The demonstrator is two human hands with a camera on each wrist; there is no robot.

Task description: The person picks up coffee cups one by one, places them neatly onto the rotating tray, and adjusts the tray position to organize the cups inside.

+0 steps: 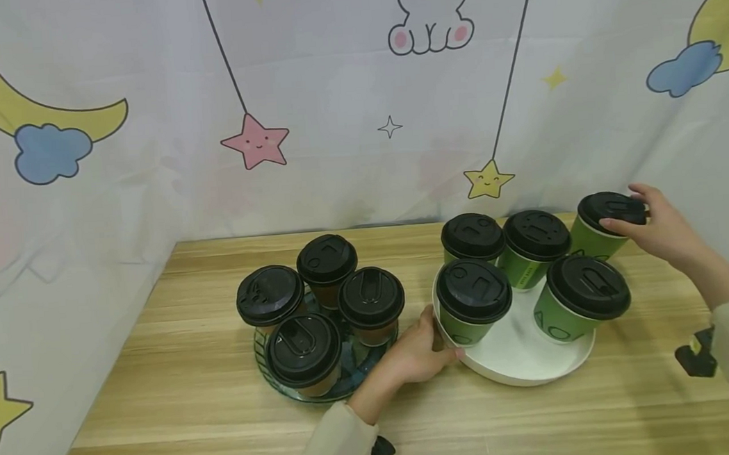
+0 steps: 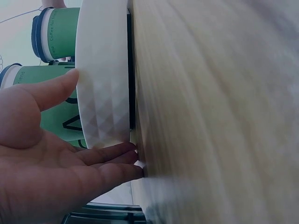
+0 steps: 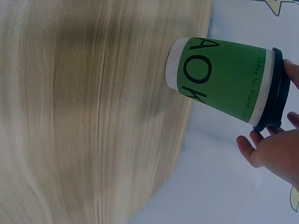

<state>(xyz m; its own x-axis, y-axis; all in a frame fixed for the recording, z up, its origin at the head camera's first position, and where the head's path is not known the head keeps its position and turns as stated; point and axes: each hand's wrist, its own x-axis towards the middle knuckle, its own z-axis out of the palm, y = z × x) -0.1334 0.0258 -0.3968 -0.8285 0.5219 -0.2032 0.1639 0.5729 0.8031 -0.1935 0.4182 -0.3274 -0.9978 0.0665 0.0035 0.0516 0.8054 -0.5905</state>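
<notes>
My right hand (image 1: pixel 672 231) grips a green paper cup (image 3: pixel 224 79) by its black lid (image 3: pixel 275 91), thumb on one side and fingers on the other. In the head view this cup leans a little at the back right of a round white tray (image 1: pixel 516 357). On that tray stand several more black-lidded green cups (image 1: pixel 552 320). At the tray's left side, my left hand (image 1: pixel 419 353) holds its edge. The left wrist view shows the thumb (image 2: pixel 63 86) at the rim and fingertips (image 2: pixel 133 156) by the underside, close over the tabletop.
Left of my left hand, a dark glass-like tray (image 1: pixel 280 386) bears several brown cups with black lids (image 1: pixel 306 349). Both trays are on a wooden table (image 1: pixel 179 378). A printed cloth (image 1: pixel 348 166) hangs behind and along the left side.
</notes>
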